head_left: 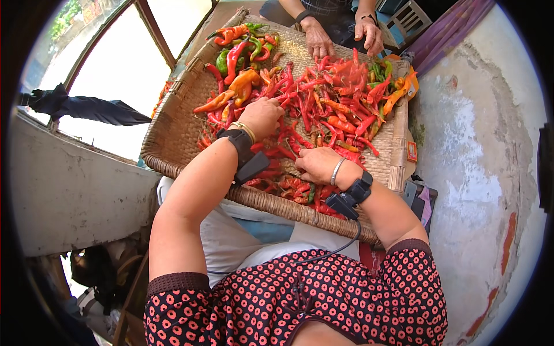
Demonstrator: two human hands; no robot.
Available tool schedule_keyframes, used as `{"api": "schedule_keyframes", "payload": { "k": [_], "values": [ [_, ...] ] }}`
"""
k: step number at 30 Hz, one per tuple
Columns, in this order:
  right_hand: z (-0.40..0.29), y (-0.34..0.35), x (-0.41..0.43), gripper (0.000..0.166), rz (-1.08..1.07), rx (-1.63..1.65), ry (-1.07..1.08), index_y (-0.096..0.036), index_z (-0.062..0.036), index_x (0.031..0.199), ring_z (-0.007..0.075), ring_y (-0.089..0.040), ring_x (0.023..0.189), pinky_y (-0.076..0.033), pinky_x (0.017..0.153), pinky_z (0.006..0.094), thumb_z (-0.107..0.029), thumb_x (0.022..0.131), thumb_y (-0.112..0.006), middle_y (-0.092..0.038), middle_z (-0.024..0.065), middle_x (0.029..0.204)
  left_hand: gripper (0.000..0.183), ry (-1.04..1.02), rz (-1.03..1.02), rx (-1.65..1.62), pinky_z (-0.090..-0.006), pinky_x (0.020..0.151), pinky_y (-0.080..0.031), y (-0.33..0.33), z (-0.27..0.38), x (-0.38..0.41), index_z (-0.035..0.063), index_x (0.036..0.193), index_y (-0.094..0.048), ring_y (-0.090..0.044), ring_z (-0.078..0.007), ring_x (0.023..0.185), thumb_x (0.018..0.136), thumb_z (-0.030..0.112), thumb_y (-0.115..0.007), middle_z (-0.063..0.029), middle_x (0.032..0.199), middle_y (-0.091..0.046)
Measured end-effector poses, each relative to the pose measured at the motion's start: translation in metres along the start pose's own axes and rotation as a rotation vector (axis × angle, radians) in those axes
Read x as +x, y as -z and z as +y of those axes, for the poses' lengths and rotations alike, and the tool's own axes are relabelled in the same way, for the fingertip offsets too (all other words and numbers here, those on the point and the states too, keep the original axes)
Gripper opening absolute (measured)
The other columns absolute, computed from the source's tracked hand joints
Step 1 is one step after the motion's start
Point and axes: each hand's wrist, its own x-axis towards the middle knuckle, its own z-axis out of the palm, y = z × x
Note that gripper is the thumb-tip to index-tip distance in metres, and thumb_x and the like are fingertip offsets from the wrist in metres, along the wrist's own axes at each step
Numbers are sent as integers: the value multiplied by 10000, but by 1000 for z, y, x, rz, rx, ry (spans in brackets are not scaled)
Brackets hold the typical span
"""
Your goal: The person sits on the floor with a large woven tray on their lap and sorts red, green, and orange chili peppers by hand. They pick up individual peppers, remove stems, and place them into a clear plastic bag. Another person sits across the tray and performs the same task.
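Red chili peppers (305, 106) lie spread over a large woven basket tray (277, 203) in front of me. My left hand (262, 119) reaches down into the peppers left of the middle, its fingertips hidden among them. Closer to the tray's near rim, my right hand (319, 166) is bent over the peppers with curled fingers. Whether either hand grips a pepper cannot be made out. Beyond my left hand lies an orange pepper (244, 84). Larger red and green peppers (236, 58) are heaped in the far left corner.
Across the tray, another person's hands (319, 41) are over the far edge, by scattered pale seeds (294, 49). A folded dark umbrella (99, 110) leans by the window at left. A worn plaster wall (467, 151) runs along the right.
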Motion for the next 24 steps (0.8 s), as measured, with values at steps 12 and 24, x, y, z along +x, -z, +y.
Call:
{"api": "schedule_keyframes", "payload": {
  "k": [12,24],
  "values": [
    [17,-6,-10,188,37,0,136,-624,-71,843,312,-607,829,-500,693,422,-237,769,-577,-584,137,891,298,202,40,-65,-381,823,-469,0,29,-18,84,984,-632,-547,-292,961,726,228,-664,-100,1002,-566],
    [40,10,-13,141,478,442,139,-653,-55,809,247,-596,721,-481,663,355,-182,767,-609,-617,87,782,202,75,418,-149,-374,794,-465,14,42,-13,76,920,-637,-555,-281,897,744,175,-651,-96,991,-560]
  ]
}}
